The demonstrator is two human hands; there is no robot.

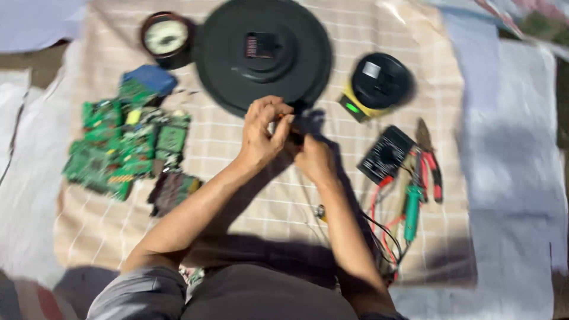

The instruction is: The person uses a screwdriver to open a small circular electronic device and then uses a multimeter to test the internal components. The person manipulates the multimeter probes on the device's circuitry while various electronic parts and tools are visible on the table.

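My left hand point(265, 131) and my right hand point(314, 159) meet above the checked cloth point(237, 195), just in front of a large black round disc point(264, 54). Both pinch a small dark thing with an orange tip point(284, 121) between their fingers; blur hides what it is. The left hand's fingers curl over it from above. The right hand sits lower, in shadow, with its fingers closed against the same small thing.
Several green circuit boards point(124, 145) lie at the left, with a blue box point(151, 78) and a round gauge point(166, 37) beyond. At the right are a black-and-yellow round device point(377, 83), a black multimeter point(386, 154), red-handled pliers point(431, 169), a green-handled tool point(411, 210) and wires.
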